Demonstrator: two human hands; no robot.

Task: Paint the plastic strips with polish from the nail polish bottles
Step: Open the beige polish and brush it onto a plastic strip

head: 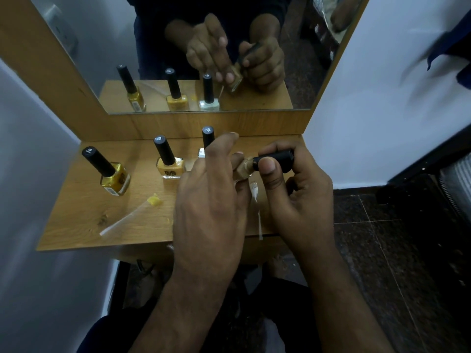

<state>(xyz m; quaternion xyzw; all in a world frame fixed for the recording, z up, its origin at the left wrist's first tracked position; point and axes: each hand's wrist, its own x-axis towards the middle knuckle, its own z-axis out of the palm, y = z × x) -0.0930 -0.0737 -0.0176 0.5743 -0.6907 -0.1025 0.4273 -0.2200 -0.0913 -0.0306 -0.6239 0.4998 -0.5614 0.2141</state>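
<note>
Beige bottle lay tilted between both hands — left hand gripped its body, right hand fingers pinched the black cap, pointing rightward.

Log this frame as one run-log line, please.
left hand: holds beige bottle | right hand: grips its black cap | yellow-tipped strip: on shelf | standing bottles: capped

Wooden shelf: three bottles, strips.
</note>
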